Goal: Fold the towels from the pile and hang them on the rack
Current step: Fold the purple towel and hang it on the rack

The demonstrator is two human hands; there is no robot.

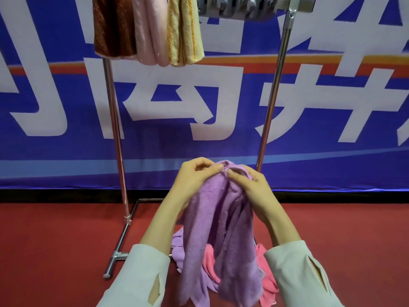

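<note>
Already done: four towels are seen draped over the top bar of the chrome tube rack (115, 129) along the upper edge of the frame: a brown ribbed towel (112, 27), a pale pink plush towel (150, 32), a yellow towel with orange cord trim (186, 32) and a grey towel (234, 7) that is partly cut off by the frame.
In hand: a lilac terry towel (212, 218) is held up at lower centre, in front of the rack. It hangs bunched and loose, so the fold is judged to be not yet made.
Left to do: this towel is to be folded and hung. A small pile is left on the red floor (55, 240) at the lower centre, behind the held towel, where a second lilac cloth (179, 249) and a bright pink cloth (265, 273) can be made out. How many pieces remain cannot be told.
Left hand (194, 173): raised at centre frame, with the towel's top edge pinched between thumb and curled fingers.
Right hand (250, 185): just beside the left, with the same top edge gripped and the fingers curled over the cloth.
Forearms: both are angled up from the lower corners, in pale sleeves.
Behind: a blue banner with white characters (177, 107) is seen.
</note>
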